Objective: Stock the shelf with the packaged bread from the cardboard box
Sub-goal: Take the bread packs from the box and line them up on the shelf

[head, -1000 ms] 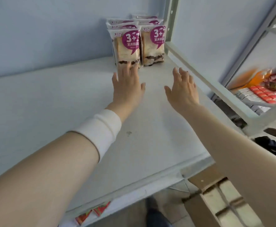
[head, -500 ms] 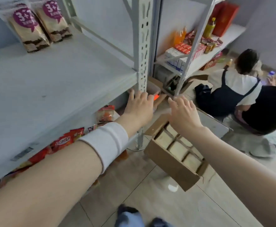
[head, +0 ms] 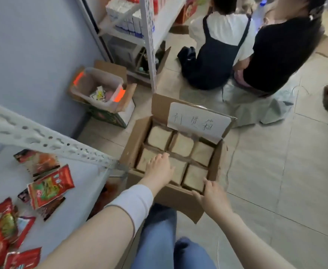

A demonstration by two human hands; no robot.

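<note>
An open cardboard box (head: 171,199) stands on the floor in front of me, with a white handwritten label on its far flap. Several packaged breads (head: 181,144) stand upright in it in two rows. My left hand (head: 159,168) reaches into the near row and rests on top of a pack, fingers spread. My right hand (head: 212,198) touches the near right pack (head: 195,177) at the box's front edge, fingers curled on it. Neither pack is lifted. The shelf with the stocked bread is out of view.
A low grey shelf (head: 77,193) at left holds red snack packets (head: 49,186), with a perforated steel upright (head: 48,140) across it. A clear bin on a carton (head: 101,94) sits by the wall. Two people (head: 256,45) crouch on the tiled floor behind the box.
My view has swung down from the upper shelf with the bread to the floor. Both hands have dropped from the shelf into the cardboard box and now touch packs.
</note>
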